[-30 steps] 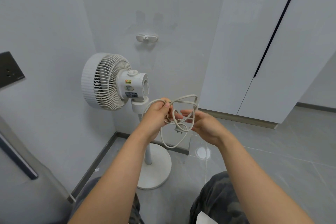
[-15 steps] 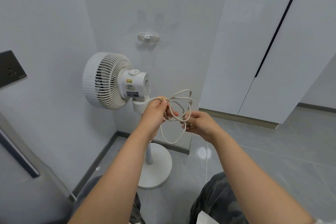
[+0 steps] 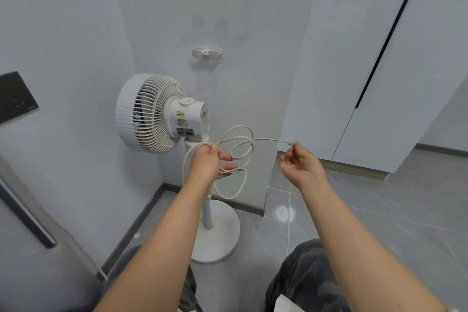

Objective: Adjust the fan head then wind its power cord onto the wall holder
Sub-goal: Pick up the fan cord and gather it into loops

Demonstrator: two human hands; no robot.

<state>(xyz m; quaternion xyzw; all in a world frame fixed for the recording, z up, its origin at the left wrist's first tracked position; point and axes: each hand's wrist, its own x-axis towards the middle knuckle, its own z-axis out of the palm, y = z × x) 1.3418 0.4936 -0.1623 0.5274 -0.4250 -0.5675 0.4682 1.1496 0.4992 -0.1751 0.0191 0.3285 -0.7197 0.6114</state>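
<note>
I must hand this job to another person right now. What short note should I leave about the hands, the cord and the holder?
Left hand grips the loose loops of the power cord beside the fan's neck.
Right hand pinches the cord's plug end, stretched to the right.
Wall holder above the fan head carries no cord.
Not yet done: winding onto the holder. Whether the head is adjusted cannot be told.

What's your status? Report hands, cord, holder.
Left hand grips power cord loops; right hand pinches plug end. Cord slack between hands, not on wall holder. Holder bare above fan, nothing blocking.
</note>
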